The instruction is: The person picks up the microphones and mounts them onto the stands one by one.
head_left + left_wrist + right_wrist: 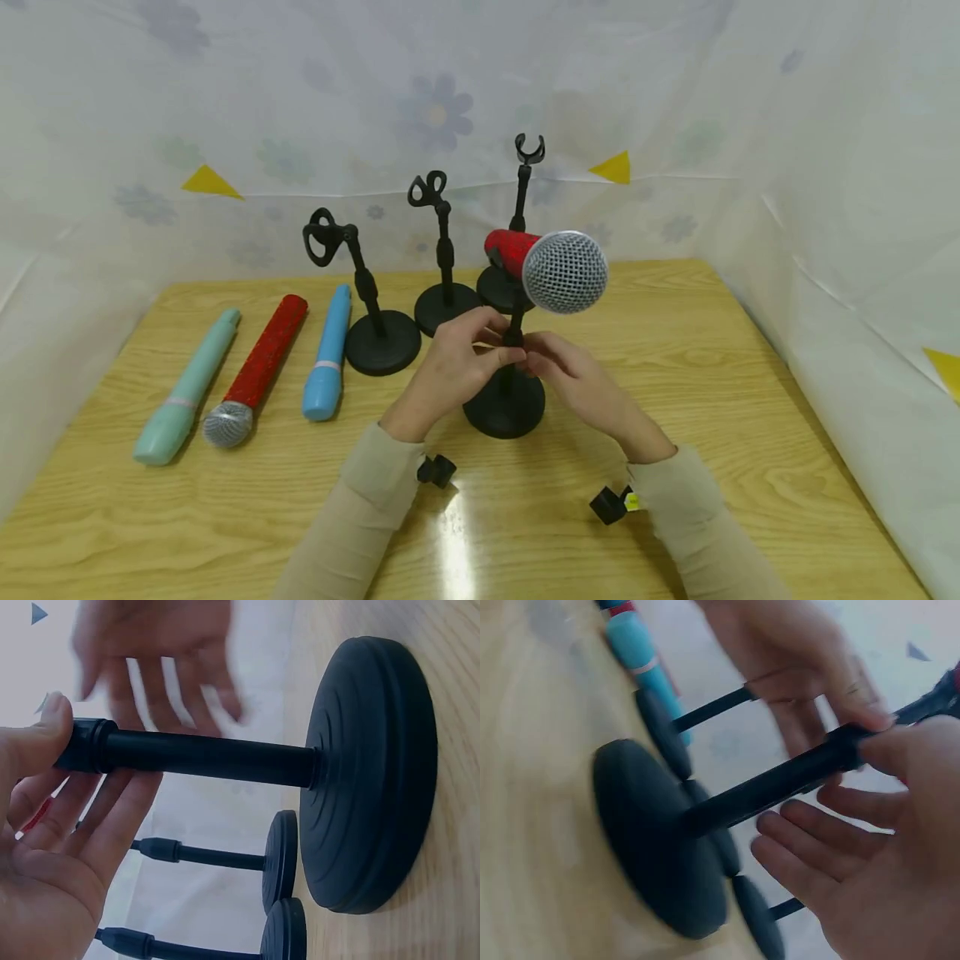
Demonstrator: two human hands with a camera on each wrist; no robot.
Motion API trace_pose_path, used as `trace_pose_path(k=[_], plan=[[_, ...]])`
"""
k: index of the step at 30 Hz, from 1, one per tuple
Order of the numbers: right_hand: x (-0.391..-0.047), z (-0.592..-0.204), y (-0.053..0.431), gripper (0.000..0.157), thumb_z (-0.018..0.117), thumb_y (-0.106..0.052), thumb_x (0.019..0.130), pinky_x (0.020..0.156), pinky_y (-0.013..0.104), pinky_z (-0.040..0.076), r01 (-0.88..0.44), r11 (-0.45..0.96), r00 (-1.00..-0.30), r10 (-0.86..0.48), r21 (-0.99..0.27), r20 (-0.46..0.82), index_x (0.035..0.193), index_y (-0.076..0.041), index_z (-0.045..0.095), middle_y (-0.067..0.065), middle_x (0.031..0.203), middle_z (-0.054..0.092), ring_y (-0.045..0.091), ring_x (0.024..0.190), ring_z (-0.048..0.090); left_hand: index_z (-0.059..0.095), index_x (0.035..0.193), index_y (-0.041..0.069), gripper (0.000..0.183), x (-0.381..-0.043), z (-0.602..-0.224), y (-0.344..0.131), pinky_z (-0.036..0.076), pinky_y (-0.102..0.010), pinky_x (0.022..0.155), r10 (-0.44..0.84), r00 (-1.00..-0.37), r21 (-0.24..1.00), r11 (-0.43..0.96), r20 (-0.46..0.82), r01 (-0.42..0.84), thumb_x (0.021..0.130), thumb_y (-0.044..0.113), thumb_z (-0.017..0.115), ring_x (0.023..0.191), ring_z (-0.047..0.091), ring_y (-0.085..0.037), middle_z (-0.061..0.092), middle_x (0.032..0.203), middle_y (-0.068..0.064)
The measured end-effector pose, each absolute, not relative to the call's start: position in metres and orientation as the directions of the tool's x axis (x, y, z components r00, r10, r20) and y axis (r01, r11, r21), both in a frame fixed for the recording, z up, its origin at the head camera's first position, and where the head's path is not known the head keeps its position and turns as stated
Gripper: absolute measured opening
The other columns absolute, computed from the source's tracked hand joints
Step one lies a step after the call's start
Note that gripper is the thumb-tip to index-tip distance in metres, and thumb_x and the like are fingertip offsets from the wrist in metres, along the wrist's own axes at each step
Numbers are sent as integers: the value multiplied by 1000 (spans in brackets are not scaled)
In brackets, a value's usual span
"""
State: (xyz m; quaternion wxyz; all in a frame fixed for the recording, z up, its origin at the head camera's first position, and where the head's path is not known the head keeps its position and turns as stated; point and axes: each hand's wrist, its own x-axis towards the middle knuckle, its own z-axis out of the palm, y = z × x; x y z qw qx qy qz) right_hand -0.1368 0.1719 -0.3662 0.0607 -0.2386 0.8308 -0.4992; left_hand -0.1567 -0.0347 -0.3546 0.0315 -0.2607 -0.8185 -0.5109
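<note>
A black microphone stand stands upright on its round base, with a red microphone clipped at its top, silver grille toward me. My left hand grips the collar partway up the post, thumb in front and fingers behind. From the other side, my right hand has its thumb at that same collar. Its other fingers are spread loosely beside the post, and it looks blurred in the left wrist view.
Three more black stands with bare clips stand behind and to the left. Left on the wooden table lie a mint microphone, a red one and a blue one. A white flowered sheet hangs behind.
</note>
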Motion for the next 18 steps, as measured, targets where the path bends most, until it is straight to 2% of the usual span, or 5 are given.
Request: trace_pose_path(k=[4, 9, 12, 18], plan=[[-138, -389, 164, 33, 54, -16, 105, 102, 43, 55, -331, 432, -851, -520, -839, 68, 136, -5, 53, 13, 133, 62, 28, 121, 64, 68, 109, 13, 20, -155, -354, -35, 60, -34, 95, 391, -849, 806, 332, 355, 489, 91, 17, 76, 103, 69, -14, 70, 107, -1], [-139, -405, 153, 27, 61, -16, 101, 95, 38, 58, -369, 478, -881, -453, -797, 137, 127, -8, 62, 7, 120, 70, 21, 111, 68, 69, 113, 11, 27, -154, -354, -33, 60, -32, 93, 387, -839, 800, 316, 382, 510, 88, 16, 79, 101, 70, -15, 71, 109, -4], [-139, -410, 152, 27, 63, -16, 100, 92, 36, 59, -379, 463, -889, -421, -801, 177, 127, -11, 63, 6, 119, 71, 20, 109, 69, 69, 114, 9, 30, -154, -353, -31, 61, -34, 91, 392, -836, 798, 313, 385, 514, 87, 18, 80, 100, 71, -15, 73, 109, -4], [-142, -417, 151, 28, 65, -17, 99, 92, 29, 58, -398, 414, -883, -416, -819, 219, 126, -12, 65, 5, 118, 72, 19, 109, 69, 73, 111, 10, 21, -154, -353, -29, 61, -23, 82, 402, -817, 749, 359, 414, 557, 91, 16, 76, 95, 74, -12, 77, 105, -3]])
